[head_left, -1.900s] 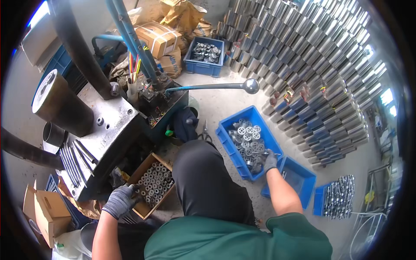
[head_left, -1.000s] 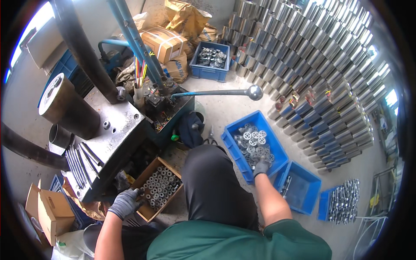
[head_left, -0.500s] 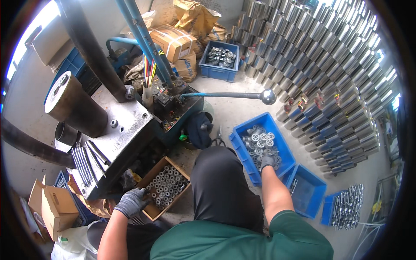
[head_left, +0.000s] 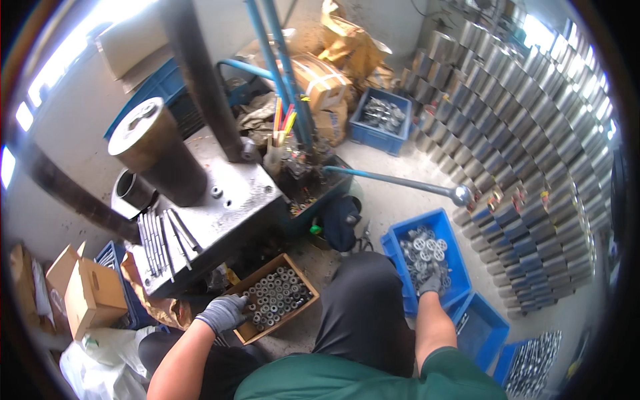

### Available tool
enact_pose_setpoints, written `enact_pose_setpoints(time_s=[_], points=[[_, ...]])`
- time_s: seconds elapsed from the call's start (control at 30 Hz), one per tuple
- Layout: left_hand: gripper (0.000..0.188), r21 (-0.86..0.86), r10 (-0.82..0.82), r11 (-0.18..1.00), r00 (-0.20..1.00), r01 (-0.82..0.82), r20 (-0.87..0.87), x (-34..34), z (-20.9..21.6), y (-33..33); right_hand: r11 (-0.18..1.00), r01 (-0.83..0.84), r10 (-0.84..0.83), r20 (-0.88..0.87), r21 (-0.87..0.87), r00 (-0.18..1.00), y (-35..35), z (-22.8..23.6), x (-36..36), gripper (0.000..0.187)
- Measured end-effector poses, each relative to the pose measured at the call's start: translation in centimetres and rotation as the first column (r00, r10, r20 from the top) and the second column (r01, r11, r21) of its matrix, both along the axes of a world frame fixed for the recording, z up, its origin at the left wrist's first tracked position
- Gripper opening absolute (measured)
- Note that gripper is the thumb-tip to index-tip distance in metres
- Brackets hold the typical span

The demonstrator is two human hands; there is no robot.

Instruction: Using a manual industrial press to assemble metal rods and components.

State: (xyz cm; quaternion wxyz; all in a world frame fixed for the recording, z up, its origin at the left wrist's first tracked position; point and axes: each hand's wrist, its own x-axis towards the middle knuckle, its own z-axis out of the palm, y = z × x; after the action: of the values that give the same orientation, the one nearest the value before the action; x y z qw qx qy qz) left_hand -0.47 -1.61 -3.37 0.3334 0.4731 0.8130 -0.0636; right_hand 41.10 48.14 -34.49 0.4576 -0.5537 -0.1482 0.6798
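Note:
My left hand [head_left: 225,313], in a grey knit glove, is at the left edge of a wooden box [head_left: 308,308] of small round metal rings [head_left: 272,293]. Its fingers look curled; whether anything is in them is hidden. My right hand [head_left: 431,285], also gloved, reaches into a blue crate [head_left: 460,260] holding several spoked metal wheels [head_left: 427,248]. Its fingertips blur in among the wheels, so their grip does not show.
Left stands a metal press table [head_left: 247,200] with a thick cylinder [head_left: 160,157] and several rods [head_left: 160,243]. A long ball-ended lever [head_left: 400,179] juts across the floor. Stacked steel tubes [head_left: 527,220] line the right. A second blue crate [head_left: 481,333] sits beside my right arm.
The whole view has shifted, so the scene sits lower and further right. My left hand stays at the wooden box, its fingers now more curled; my right hand is still among the wheels.

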Motion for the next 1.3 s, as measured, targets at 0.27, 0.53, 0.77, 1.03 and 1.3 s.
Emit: enact_pose_setpoints(time_s=[0.27,0.53,0.77,1.03,1.3], points=[[0.036,0.078,-0.027,0.997,0.999,0.026,0.016,0.7,-1.1,1.0,0.994,-0.097,0.087,-0.195,-0.046,0.977,3.1,0.4,3.4,0.036],[0.032,0.155,-0.081,0.985,0.997,0.08,0.004,1.9,2.0,3.5,0.995,-0.088,0.089,-0.023,0.036,0.996,8.3,9.4,5.1,0.043],[0.03,0.218,-0.107,0.97,0.994,0.11,-0.024,2.1,4.4,4.4,0.812,-0.581,0.566,0.17,0.05,0.807,9.0,24.1,-5.6,0.031],[0.042,0.479,0.007,0.878,1.0,-0.003,-0.008,2.5,4.8,5.2,-0.324,-0.942,0.73,0.61,-0.09,-0.309,-7.1,40.6,-25.3,0.032],[0.032,0.226,-0.272,-0.072,0.237,-0.971,0.933,3.9,3.1,9.7,-0.504,-0.798,0.796,0.536,0.331,-0.28,-22.0,49.9,-31.5,0.045]])
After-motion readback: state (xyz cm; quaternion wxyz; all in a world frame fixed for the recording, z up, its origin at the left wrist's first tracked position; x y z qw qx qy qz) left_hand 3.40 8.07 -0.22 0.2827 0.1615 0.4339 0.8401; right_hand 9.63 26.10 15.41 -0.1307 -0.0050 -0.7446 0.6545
